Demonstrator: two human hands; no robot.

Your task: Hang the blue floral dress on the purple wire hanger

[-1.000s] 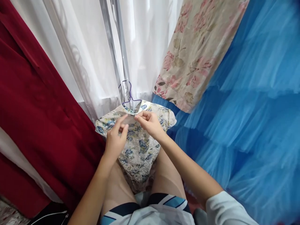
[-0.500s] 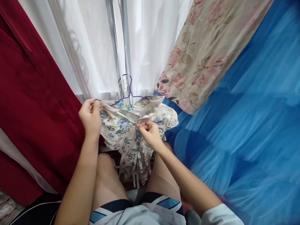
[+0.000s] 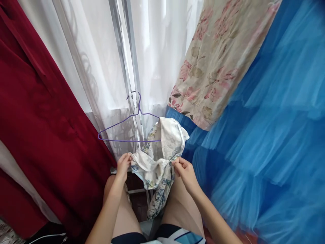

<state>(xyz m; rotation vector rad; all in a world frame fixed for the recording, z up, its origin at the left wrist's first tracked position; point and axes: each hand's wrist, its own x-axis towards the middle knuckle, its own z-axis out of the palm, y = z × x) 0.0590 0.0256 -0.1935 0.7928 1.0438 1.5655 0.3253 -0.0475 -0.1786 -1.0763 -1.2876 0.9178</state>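
A small blue-flowered garment [image 3: 158, 162] hangs half off a purple wire hanger [image 3: 119, 130], which is hooked on a metal rack post [image 3: 129, 67]. Only the garment's right shoulder still sits on the hanger; the hanger's left arm is bare. My left hand [image 3: 123, 166] is closed on the garment's left edge, low in front of my knees. My right hand [image 3: 185, 171] pinches its right edge. The cloth sags between the two hands with its pale inside showing.
A dark red garment [image 3: 38, 118] hangs at the left. White sheer curtains [image 3: 101, 61] fill the back. A pink-flowered cloth [image 3: 215, 57] and a blue tulle skirt [image 3: 266, 135] hang at the right. A white cable [image 3: 45, 237] lies on the floor at bottom left.
The garment's left shoulder has come off the hanger and been pulled down. Both hands have dropped lower, holding the cloth's edges. The hanger's left arm is now bare.
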